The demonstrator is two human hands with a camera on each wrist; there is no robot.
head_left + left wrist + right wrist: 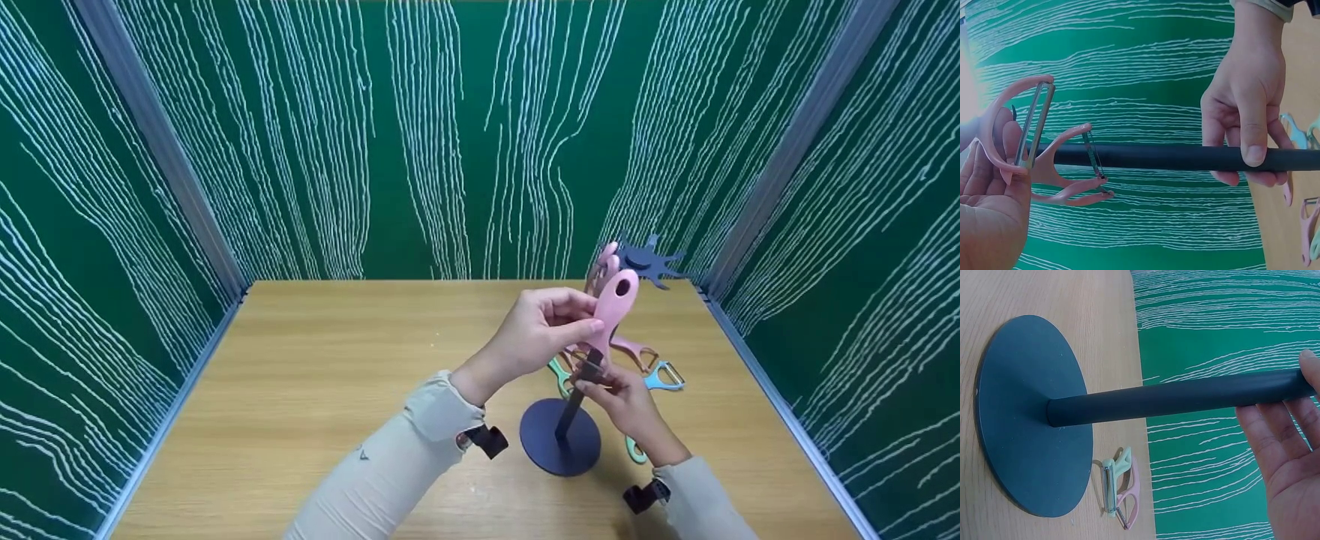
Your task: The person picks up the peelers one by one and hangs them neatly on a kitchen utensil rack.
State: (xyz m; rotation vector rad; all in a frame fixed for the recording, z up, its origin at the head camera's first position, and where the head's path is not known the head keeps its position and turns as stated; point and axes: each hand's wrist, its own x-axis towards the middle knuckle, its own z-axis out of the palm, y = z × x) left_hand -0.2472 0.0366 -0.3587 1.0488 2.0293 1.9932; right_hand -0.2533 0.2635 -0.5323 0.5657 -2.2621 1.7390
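Peeler (614,306) sits pinched in the left hand (534,331), dark hooks (654,262) at its one o'clock; the right hand (632,407), at six o'clock, grips the pole (571,412) above the counter (337,360). Hanging seems in hand; next likely calls for fitting its hole (622,287) over one of those.

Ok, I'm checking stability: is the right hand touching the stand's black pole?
Touching: the left wrist view shows the right hand gripping the black pole, thumb laid across it, fingertips showing below.
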